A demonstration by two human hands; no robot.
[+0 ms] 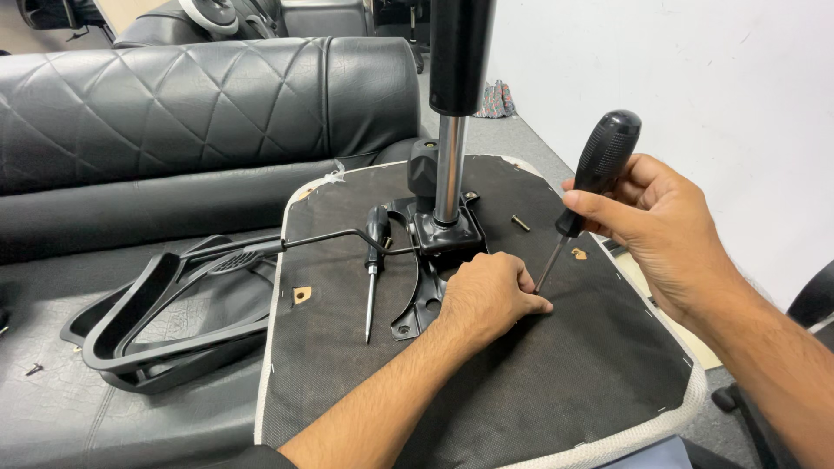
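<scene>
My right hand [665, 230] grips the black textured handle of a screwdriver [595, 174], its shaft slanting down to the fabric underside of an upturned chair seat [556, 365]. My left hand [488, 295] rests curled on the seat at the screwdriver's tip, fingers pinched together right there; whether it holds a screw is hidden. A black metal mechanism plate [430, 260] with an upright chrome and black gas cylinder [450, 130] sits on the seat just beyond my left hand.
A second screwdriver [373, 260] lies on the seat left of the plate. A loose bolt [520, 222] lies behind it. Black plastic armrests [165, 304] rest on a black quilted leather sofa [174, 113]. A small screw [35, 369] lies at far left.
</scene>
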